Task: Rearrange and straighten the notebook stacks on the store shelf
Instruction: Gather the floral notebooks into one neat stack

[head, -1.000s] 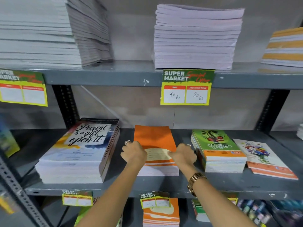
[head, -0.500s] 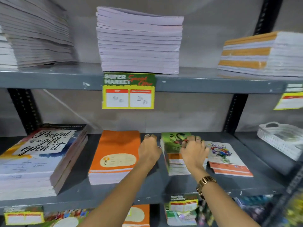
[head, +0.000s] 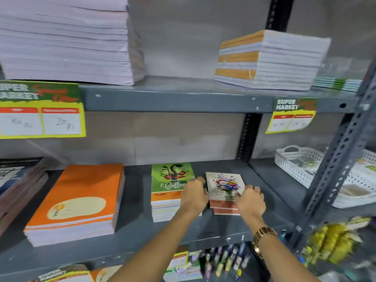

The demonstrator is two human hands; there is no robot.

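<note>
Floral-covered notebook stack, short, slightly askew, both hands pressed against its sides

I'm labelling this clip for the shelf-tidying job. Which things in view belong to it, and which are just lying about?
Part of the job:
- floral stack, with the left hand and right hand on its two sides
- green stack
- orange stack
- lilac stack and striped stack on the shelf above

Just lying about:
- price tags
- white basket
- pens below
</note>
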